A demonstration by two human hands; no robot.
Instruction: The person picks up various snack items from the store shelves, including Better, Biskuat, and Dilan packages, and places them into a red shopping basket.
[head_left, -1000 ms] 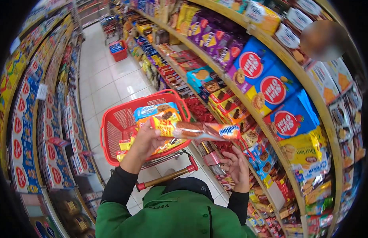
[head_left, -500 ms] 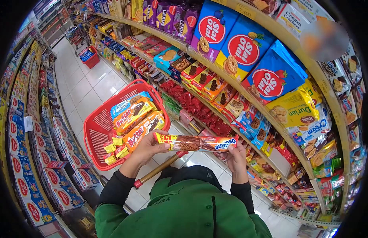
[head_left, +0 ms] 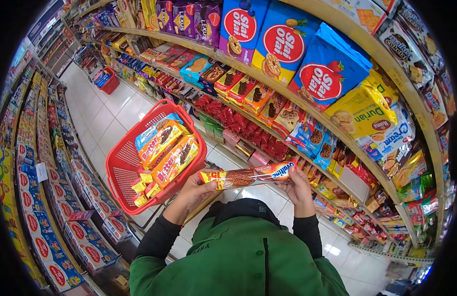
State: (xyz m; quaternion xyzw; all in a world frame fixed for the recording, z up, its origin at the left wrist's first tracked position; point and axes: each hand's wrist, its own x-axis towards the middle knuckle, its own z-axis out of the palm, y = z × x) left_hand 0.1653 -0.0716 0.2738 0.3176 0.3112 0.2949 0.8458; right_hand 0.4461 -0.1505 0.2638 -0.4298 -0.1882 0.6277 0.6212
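Observation:
A long Ovaltine biscuit pack is stretched level between my two hands, in front of my green shirt. My left hand pinches its yellow end, the thumb on top. At the blue and white end, my right hand grips the wrapper between thumb and fingers. Just beyond my left hand is a red basket, holding an orange Better pack, another Better pack, a light blue pack and several small yellow packs.
Snack shelves curve along the right, with blue Slai O'lai packs on an upper level. Stacked boxes line the left shelves. Farther up the tiled aisle stands a second red basket.
The pack has tilted slightly, its Ovaltine-lettered end rising as my right hand moved up. The view has shifted a little, so the shelves sit farther left.

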